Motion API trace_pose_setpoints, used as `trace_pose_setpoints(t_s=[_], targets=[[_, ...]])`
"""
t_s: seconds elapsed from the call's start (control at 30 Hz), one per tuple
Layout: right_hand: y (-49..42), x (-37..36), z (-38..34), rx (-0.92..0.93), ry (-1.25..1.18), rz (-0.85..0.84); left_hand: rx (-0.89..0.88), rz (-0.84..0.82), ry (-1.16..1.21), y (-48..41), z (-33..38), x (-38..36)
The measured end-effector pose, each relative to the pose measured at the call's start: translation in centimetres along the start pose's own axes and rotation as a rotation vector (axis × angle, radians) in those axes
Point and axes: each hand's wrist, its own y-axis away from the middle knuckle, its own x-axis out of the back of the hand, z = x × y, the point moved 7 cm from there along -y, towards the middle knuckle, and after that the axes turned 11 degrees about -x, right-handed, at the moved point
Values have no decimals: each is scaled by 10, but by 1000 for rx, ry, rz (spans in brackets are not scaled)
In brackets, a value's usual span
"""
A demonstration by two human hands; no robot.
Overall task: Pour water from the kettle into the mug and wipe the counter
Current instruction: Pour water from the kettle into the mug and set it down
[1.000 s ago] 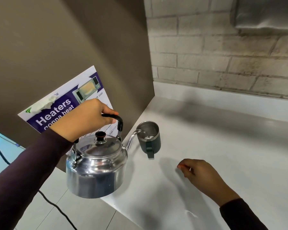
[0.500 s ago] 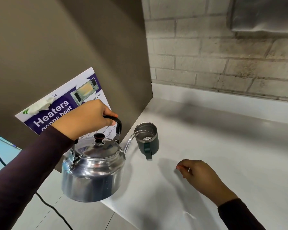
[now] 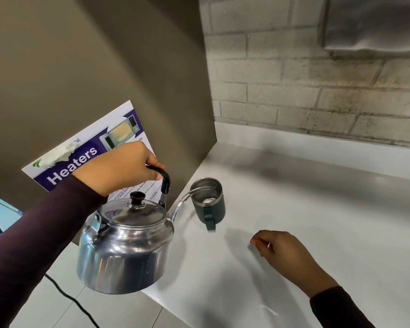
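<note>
Pale counter (image 3: pixel 317 209) meets brick. Our left hand (image 3: pixel 118 166) grips the raised kettle (image 3: pixel 126 242) past its left edge, spout over the nearby mug (image 3: pixel 208 202); overtilting risks spilling. Our right hand (image 3: pixel 289 254) rests loosely curled, empty.

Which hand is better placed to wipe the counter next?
Right. The right hand rests free on the counter, while the left hand holds the kettle over the mug. No cloth is visible.

Counter (image 3: pixel 329 221) lies open right of mug (image 3: pixel 208 204).
</note>
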Motion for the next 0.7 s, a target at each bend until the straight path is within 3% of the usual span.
trace_pose_setpoints(t_s=[0.7], targets=[[0,-1,-3,6,-2,-20,44,-45,-50,-2,-1,4]])
